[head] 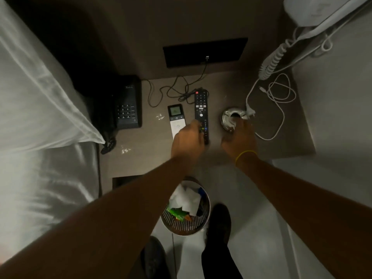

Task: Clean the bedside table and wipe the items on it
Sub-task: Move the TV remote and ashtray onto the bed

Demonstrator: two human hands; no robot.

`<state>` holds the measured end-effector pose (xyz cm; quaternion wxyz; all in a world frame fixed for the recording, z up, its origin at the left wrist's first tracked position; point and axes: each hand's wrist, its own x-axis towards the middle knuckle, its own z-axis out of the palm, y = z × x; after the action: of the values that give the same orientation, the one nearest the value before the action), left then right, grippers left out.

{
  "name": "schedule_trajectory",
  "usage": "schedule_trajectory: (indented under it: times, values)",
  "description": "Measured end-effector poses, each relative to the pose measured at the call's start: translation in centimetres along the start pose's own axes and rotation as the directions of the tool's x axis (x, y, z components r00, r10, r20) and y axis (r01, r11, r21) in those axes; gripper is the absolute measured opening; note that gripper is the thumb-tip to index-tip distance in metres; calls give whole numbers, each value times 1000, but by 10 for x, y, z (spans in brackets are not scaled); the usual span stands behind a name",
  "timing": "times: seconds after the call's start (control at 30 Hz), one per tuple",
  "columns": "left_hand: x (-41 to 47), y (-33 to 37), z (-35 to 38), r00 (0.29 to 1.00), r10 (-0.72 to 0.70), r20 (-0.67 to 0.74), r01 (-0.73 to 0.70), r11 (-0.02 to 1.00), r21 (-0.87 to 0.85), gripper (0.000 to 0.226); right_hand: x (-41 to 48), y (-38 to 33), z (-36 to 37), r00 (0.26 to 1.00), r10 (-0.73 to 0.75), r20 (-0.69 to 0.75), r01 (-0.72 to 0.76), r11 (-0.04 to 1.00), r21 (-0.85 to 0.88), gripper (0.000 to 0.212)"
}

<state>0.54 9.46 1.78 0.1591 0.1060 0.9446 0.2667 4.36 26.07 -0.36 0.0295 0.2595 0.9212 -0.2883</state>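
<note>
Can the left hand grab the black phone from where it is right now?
Probably yes. The left hand rests on the black TV remote, and the black phone sits further left on the same bedside table. Only bare tabletop and the white remote lie between, nothing tall.

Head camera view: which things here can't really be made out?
- Black remote: near end hidden under the left hand.
- Metal dish: near rim covered by the right hand.
- Phone: key labels too small and dark.
- White appliance: cut off by the top edge.
</note>
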Motion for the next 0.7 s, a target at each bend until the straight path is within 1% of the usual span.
schedule_trajectory:
  times: [0.07, 0.13, 0.2, 0.27, 0.33, 0.37, 0.47, 0.6, 0.7]
  values:
    - [22, 10, 9, 1000, -8, -23, 8, 1000, -7, 32, 21, 10, -3, 1000, 20, 10, -20, 999, -37, 73]
    - [40, 17, 18, 999, -32, -41, 33, 999, 4, 40, 36, 19, -3, 999, 3, 38, 1, 993, -117, 86]
    - [55, 22, 26, 996, -60, -62, 62, 998, 29, 47, 47, 27, 0, 995, -21, 97, 36, 987, -155, 98]
    - [66, 26, 34, 994, -72, -85, 77, 996, 50, 51, 57, 33, 4, 986, -77, 148, 108, 971, -214, 105]
    - [74, 31, 41, 991, -87, -105, 95, 993, 72, 56, 68, 38, 4, 976, -144, 167, 186, 943, -276, 104]
    - [78, 32, 43, 989, -98, -112, 107, 991, 79, 60, 73, 38, 3, 973, -155, 170, 199, 937, -287, 104]
    - [90, 34, 50, 979, -155, -132, 165, 984, 65, 68, 85, 37, 2, 965, -166, 203, 221, 930, -293, 106]
    - [100, 39, 58, 968, -222, -116, 230, 972, 57, 81, 94, 39, -2, 948, -190, 255, 263, 920, -292, 111]
    - [102, 40, 65, 945, -300, -129, 303, 953, 2, 79, 96, 41, -4, 950, -196, 244, 261, 927, -268, 108]
